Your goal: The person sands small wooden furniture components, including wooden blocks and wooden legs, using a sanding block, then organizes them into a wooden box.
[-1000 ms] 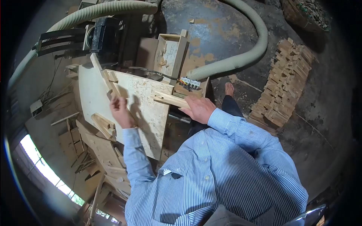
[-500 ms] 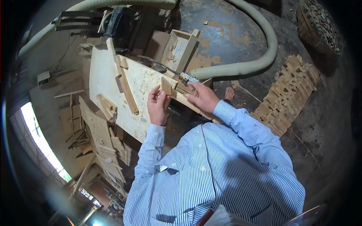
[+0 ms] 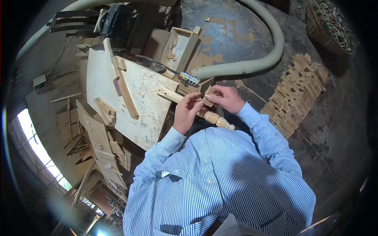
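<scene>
Both of my hands meet in front of my chest around a small flat piece of wood (image 3: 208, 93). My left hand (image 3: 187, 113) has its fingers curled with the tips at the near side of the piece. My right hand (image 3: 227, 99) pinches it from the other side. Just below them lies a turned wooden leg (image 3: 213, 117), its square end resting over the workbench corner and its rounded end pointing toward me. The middle of the leg is hidden behind my hands.
The pale workbench (image 3: 147, 84) carries a long wooden strip (image 3: 125, 92) and an angled wood block (image 3: 104, 110). Beyond it are a wooden box (image 3: 181, 47), a wired switch (image 3: 189, 78) and a ribbed hose (image 3: 244, 67). Stacked wood blocks (image 3: 295, 94) and a basket (image 3: 319, 29) stand right.
My left hand has moved right with the wood piece, away from the bench corner. My right hand has come to meet it and grips the piece. The turned leg now shows more fully.
</scene>
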`<state>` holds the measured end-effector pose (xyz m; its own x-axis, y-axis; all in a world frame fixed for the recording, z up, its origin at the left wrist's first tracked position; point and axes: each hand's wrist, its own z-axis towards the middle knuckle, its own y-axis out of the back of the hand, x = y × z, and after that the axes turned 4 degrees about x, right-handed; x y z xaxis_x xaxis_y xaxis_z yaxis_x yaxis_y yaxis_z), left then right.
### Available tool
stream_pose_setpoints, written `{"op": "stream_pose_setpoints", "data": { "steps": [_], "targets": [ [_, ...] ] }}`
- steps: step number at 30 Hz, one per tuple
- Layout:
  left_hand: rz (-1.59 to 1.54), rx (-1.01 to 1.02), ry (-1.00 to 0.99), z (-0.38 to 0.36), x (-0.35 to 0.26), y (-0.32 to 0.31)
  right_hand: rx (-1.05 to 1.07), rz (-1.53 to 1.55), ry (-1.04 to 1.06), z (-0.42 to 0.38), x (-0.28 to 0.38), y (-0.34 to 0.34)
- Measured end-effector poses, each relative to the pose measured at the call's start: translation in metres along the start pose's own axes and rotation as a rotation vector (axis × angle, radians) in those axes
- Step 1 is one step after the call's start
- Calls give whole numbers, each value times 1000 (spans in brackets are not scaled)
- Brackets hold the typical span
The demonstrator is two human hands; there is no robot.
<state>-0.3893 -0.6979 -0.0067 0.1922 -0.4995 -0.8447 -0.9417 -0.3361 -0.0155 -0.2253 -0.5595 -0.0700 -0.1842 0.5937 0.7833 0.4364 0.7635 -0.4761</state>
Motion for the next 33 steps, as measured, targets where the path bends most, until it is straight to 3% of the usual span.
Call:
{"op": "stream_pose_setpoints", "data": {
  "steps": [2, 4, 7, 12, 14, 24, 33],
  "targets": [
    [483, -99, -170, 5, -10, 5, -49, -87, -52, -14, -6, 15],
    [743, -298, -418, 21, -19, 22, -249, -8, -37, -18, -44, 37],
    [891, -508, -553, 51, -26, 55, -428, 171, -66, -28, -57, 68],
    [797, -480, -478, 78, -8, 68, -536, 261, -6, -29, -74, 110],
    [1047, -475, -512, 82, -3, 67, -585, 311, 2, -31, -65, 114],
    [1062, -510, -427, 85, 6, 70, -538, 409, 193, -10, -38, 120],
    [1035, -482, -433, 86, 2, 64, -471, 613, 219, -7, -30, 126]
  ]
}}
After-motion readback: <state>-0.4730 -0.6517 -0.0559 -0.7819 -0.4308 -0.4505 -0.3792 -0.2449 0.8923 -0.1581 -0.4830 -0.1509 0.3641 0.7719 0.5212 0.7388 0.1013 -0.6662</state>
